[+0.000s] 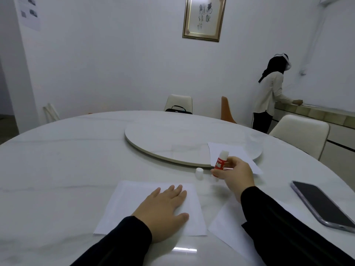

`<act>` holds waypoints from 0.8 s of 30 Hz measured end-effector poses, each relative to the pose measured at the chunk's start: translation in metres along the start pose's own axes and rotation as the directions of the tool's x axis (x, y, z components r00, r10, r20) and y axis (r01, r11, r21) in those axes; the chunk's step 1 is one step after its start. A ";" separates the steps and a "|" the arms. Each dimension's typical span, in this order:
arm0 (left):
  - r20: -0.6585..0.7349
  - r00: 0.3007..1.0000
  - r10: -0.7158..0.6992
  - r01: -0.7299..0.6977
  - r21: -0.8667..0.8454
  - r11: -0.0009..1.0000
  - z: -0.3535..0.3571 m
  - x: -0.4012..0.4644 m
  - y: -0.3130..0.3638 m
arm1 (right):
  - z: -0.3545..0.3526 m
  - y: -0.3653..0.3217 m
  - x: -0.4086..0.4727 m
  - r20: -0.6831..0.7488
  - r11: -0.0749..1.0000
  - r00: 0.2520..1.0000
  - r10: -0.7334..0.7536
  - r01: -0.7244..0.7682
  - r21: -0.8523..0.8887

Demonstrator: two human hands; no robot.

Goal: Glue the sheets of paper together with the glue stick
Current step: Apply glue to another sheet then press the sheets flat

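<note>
While our left hand lies flat, fingers spread, on the paper sheet, our right hand pinches the uncapped glue stick above the table. Its cap stands just beside; a second sheet lies under our right sleeve.

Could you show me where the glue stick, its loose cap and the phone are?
glue stick (219,163), head view, on its red label.
cap (199,173), head view, on its white side.
phone (322,204), head view, on its dark screen.

Cap left of glue stick — phone right (on table).
</note>
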State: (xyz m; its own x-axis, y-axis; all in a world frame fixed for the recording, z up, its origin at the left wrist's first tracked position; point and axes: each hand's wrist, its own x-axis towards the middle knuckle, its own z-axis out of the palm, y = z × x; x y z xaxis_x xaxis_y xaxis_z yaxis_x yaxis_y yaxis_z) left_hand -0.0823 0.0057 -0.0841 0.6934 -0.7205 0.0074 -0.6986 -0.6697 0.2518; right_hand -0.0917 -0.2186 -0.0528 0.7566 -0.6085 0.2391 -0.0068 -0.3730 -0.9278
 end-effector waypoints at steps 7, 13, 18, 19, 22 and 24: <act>-0.009 1.000 0.004 -0.003 0.009 1.000 -0.001 0.001 -0.002 | 0.017 0.013 0.007 0.046 0.986 0.998 -0.049 0.056 -0.154; 0.004 1.000 -0.009 0.009 0.032 0.999 -0.001 0.001 -0.003 | -0.058 -0.013 0.001 0.140 0.893 0.989 0.045 0.023 -0.450; -0.042 0.999 -0.024 0.026 0.045 0.999 -0.001 0.002 0.003 | -0.115 -0.001 -0.032 0.270 0.488 0.864 0.424 0.033 -0.872; -0.057 0.998 -0.019 0.022 0.056 0.998 -0.001 0.002 0.005 | -0.117 0.004 -0.036 0.276 0.507 0.878 0.390 0.045 -0.861; -0.093 0.996 -0.004 0.009 0.056 0.998 -0.001 0.000 0.008 | -0.123 0.007 -0.042 0.256 0.561 0.916 0.308 0.042 -0.827; -0.125 0.992 -0.009 0.011 0.012 1.000 -0.001 -0.003 0.008 | -0.130 0.002 -0.042 0.218 0.590 0.911 0.350 -0.034 -0.807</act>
State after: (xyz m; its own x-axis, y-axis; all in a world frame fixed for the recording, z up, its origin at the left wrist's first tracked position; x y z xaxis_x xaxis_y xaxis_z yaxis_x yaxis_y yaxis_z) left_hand -0.0898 0.0021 -0.0809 0.7165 -0.6862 0.1255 -0.6930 -0.6798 0.2400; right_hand -0.2080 -0.2846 -0.0273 0.8291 -0.5327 -0.1695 -0.5574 -0.7643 -0.3243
